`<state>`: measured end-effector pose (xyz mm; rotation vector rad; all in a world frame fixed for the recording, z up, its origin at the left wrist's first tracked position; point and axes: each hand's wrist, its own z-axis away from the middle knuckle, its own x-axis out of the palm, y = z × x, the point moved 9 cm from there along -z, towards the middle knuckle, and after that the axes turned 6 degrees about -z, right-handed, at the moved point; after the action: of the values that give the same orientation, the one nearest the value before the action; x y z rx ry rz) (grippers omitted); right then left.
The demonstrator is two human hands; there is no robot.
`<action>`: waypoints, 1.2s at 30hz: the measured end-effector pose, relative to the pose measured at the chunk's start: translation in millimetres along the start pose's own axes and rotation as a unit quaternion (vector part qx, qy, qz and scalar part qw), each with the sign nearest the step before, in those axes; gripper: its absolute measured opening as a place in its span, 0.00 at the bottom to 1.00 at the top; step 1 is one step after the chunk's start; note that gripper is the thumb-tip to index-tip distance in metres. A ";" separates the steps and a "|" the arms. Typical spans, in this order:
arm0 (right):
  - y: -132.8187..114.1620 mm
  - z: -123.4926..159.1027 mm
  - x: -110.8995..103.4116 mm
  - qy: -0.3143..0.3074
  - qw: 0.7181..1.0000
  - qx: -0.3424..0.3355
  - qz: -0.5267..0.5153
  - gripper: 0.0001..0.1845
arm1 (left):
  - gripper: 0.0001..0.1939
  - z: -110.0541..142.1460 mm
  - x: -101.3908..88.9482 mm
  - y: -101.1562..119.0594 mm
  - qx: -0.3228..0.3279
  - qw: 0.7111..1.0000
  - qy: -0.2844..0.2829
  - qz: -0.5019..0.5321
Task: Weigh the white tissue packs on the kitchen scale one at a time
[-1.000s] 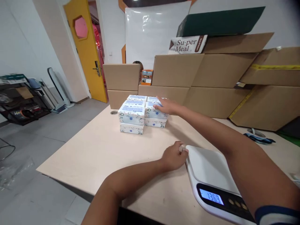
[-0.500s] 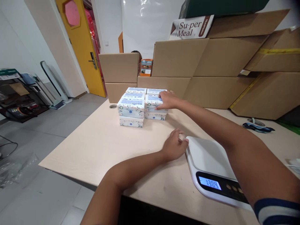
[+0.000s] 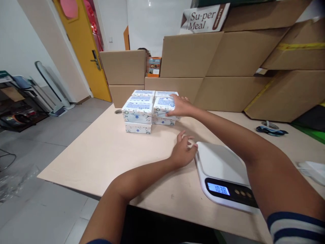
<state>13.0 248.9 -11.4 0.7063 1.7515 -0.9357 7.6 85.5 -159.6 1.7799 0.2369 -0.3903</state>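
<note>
Stacked tissue packs (image 3: pixel 138 117), white with blue print and a leafy pattern, stand in two columns on the table. My right hand (image 3: pixel 180 105) is closed around the right side of the top front pack of the right column, a tissue pack (image 3: pixel 162 105), its thumb in front and fingers over the top. My left hand (image 3: pixel 184 150) hovers low by the far left corner of a white kitchen scale (image 3: pixel 220 161). Its fingers are apart and hold nothing; the thumb is at the scale's edge. The lit display (image 3: pixel 218 188) shows digits like 1038. My right forearm covers part of the scale.
Cardboard boxes (image 3: pixel 185 57) form a wall along the table's back. A roll of tape (image 3: pixel 118 111) lies left of the packs. Another tape roll (image 3: pixel 270 125) and a dark blue item (image 3: pixel 271 131) lie at right. A person's head shows partly behind the boxes.
The view has shifted slightly, so the scene sits a little higher and further left. My right hand stays on the tissue pack, which looks slightly shifted. The scale's reading has changed.
</note>
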 end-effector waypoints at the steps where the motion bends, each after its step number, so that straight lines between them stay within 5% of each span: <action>1: 7.0 11.8 -16.0 0.019 1.000 -0.002 -0.022 0.68 | 0.14 -1.5 -1.6 -1.5 0.002 1.000 0.012 0.003; 4: 42.2 71.1 -69.9 0.064 0.991 -0.025 -0.117 0.75 | 0.12 -7.3 -6.4 -5.9 0.005 0.999 0.044 0.015; 7: 83.9 153.4 -96.8 0.037 0.986 0.008 -0.162 0.87 | 0.10 -15.1 -9.2 -8.4 0.024 0.998 0.060 0.014; 10: 110.3 226.8 -88.4 -0.003 0.983 0.081 -0.162 0.92 | 0.09 -19.0 -13.6 -13.6 0.025 0.997 0.074 0.016; 13: 121.5 267.5 -60.8 -0.036 0.979 0.128 -0.153 0.90 | 0.11 -16.5 -15.6 -8.1 0.045 0.997 0.067 0.005; 19: 121.5 275.8 -35.5 -0.048 0.982 0.082 -0.164 0.81 | 0.18 -7.2 -4.6 26.7 0.163 0.981 0.010 -0.101; 31: 102.7 272.0 -35.0 -0.074 0.988 0.034 -0.128 0.78 | 0.17 -11.9 -6.2 22.0 0.111 0.986 -0.005 -0.121; 33: 109.0 274.7 -38.0 -0.049 0.990 0.024 -0.132 0.78 | 0.18 -11.5 -6.8 22.6 0.109 0.986 -0.006 -0.122; 36: 136.2 283.6 -54.2 0.092 0.986 0.031 -0.136 0.66 | 0.20 -11.9 -8.0 22.0 0.111 0.987 -0.003 -0.119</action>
<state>279.6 79.6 -57.8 0.6185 2.0257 -1.1426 9.9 92.1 -134.2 1.9742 0.4177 -0.6117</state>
